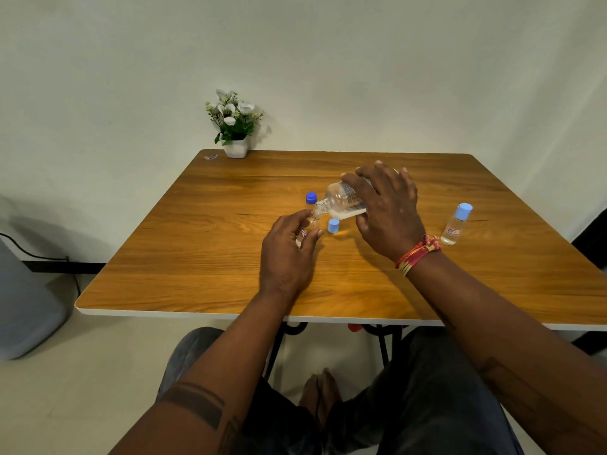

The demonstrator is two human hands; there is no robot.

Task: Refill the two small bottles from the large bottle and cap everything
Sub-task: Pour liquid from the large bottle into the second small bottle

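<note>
My right hand (pixel 387 211) grips the large clear bottle (pixel 341 200), tipped on its side with its open neck pointing left and down over the mouth of a small clear bottle (pixel 307 229). My left hand (pixel 289 251) holds that small bottle upright on the wooden table (pixel 213 257). Clear liquid lies along the lower side of the large bottle. A dark blue cap (pixel 311 197) rests on the table behind the bottle necks. A light blue cap (pixel 333 225) stands just right of the held small bottle. A second small bottle (pixel 456 224), capped in light blue and holding liquid, stands at the right.
A white pot of white flowers (pixel 235 126) sits at the table's far left corner, with a small wrapper (pixel 211 156) beside it. A wall runs right behind the table. A grey object (pixel 26 307) stands on the floor at the left.
</note>
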